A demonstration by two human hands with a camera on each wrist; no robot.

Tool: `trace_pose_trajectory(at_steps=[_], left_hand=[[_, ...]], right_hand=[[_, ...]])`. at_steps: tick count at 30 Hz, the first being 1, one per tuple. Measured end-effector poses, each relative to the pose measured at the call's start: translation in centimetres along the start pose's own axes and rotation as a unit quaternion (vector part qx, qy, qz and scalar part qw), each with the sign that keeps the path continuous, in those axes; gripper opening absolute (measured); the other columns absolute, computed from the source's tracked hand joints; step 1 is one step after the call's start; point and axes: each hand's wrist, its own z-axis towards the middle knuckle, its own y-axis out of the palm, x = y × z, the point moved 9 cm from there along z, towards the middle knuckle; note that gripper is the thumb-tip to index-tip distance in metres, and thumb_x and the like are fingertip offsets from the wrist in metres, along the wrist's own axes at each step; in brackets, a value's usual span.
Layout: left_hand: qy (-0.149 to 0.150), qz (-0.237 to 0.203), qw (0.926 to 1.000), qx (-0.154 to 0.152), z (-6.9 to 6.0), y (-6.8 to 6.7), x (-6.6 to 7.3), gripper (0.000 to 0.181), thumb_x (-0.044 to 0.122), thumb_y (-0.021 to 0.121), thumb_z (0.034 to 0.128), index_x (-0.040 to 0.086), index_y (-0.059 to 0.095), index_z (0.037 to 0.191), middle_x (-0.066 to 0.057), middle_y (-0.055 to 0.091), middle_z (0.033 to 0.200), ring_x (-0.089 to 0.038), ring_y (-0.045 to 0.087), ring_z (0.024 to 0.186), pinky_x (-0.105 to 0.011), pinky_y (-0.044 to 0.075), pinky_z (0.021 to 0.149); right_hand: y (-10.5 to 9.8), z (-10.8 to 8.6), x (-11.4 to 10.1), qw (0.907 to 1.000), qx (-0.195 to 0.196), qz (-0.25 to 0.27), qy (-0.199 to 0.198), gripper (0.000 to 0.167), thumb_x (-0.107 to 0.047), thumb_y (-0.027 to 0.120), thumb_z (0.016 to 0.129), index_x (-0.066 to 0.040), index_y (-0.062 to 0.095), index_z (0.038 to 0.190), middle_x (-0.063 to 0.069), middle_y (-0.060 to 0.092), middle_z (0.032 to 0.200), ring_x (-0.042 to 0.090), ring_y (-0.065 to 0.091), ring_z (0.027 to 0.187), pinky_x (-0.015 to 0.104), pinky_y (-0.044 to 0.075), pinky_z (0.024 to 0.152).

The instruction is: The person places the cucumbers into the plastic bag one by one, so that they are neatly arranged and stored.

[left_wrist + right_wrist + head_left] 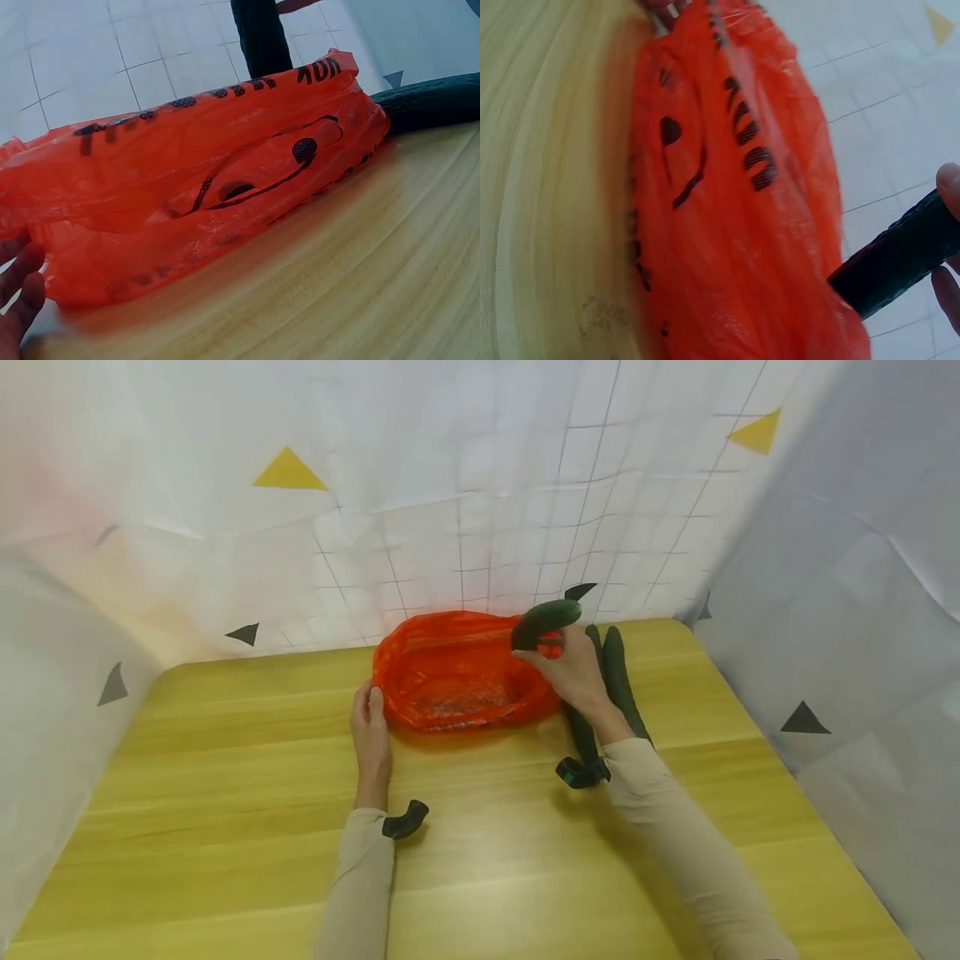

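A red plastic bag with black print stands on the table, its mouth spread wide. My left hand is at the bag's left end, its fingers touching the side; the left wrist view shows these fingers against the plastic. Over the bag's right end, my right hand pinches a dark green cucumber between thumb and fingers. In the right wrist view the cucumber slants down, its lower end hidden behind the bag's rim. More cucumbers lie right of the bag, partly covered by my right hand and forearm.
The wood-grain table carries everything. A white sheet with grid lines hangs behind it, with yellow and dark triangles on it. Side sheets stand at left and right. Each wrist bears a small black device.
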Motion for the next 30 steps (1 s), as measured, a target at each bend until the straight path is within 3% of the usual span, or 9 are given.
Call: trace_pose_trajectory(at_steps=[7, 13, 21, 30], left_hand=[[-0.003, 0.002, 1.0, -0.003, 0.0, 0.1, -0.3, 0.039, 0.025, 0.042, 0.1013, 0.005, 0.047, 0.135, -0.012, 0.05, 0.136, -0.02, 0.047, 0.123, -0.038, 0.035, 0.109], [0.0, 0.011, 0.9999, -0.006, -0.2, 0.1, -0.2, 0.039, 0.025, 0.041, 0.1017, 0.005, 0.046, 0.135, -0.011, 0.05, 0.135, -0.019, 0.047, 0.121, -0.036, 0.036, 0.109], [0.007, 0.007, 0.9999, -0.004, 0.0, 0.0, 0.0, 0.039, 0.025, 0.04, 0.1019, 0.004, 0.046, 0.134, -0.01, 0.05, 0.133, -0.018, 0.048, 0.121, -0.036, 0.036, 0.109], [0.022, -0.009, 0.9997, 0.003, 0.0, -0.1, 0.2, 0.038, 0.024, 0.041, 0.1016, 0.003, 0.048, 0.132, -0.008, 0.052, 0.129, -0.013, 0.049, 0.116, -0.03, 0.037, 0.106]], right_hand=[[1.6, 0.5, -0.5, 0.9949, -0.018, -0.075, -0.065, 0.052, -0.019, 0.079, 0.076, -0.008, 0.051, 0.118, 0.013, 0.066, 0.106, 0.028, 0.065, 0.096, 0.041, 0.056, 0.078], [2.8, 1.0, -0.5, 0.9825, -0.034, -0.16, -0.089, 0.048, -0.022, 0.079, 0.077, -0.009, 0.053, 0.115, 0.01, 0.064, 0.107, 0.024, 0.063, 0.098, 0.039, 0.052, 0.085], [4.6, 1.8, -0.5, 0.9716, -0.069, -0.194, -0.117, 0.045, -0.024, 0.079, 0.077, -0.011, 0.054, 0.112, 0.006, 0.064, 0.107, 0.021, 0.06, 0.1, 0.039, 0.049, 0.086], [6.2, 2.0, 0.2, 0.9601, -0.116, -0.231, -0.108, 0.041, -0.022, 0.076, 0.08, -0.015, 0.053, 0.114, 0.004, 0.063, 0.111, 0.021, 0.06, 0.1, 0.04, 0.05, 0.087]])
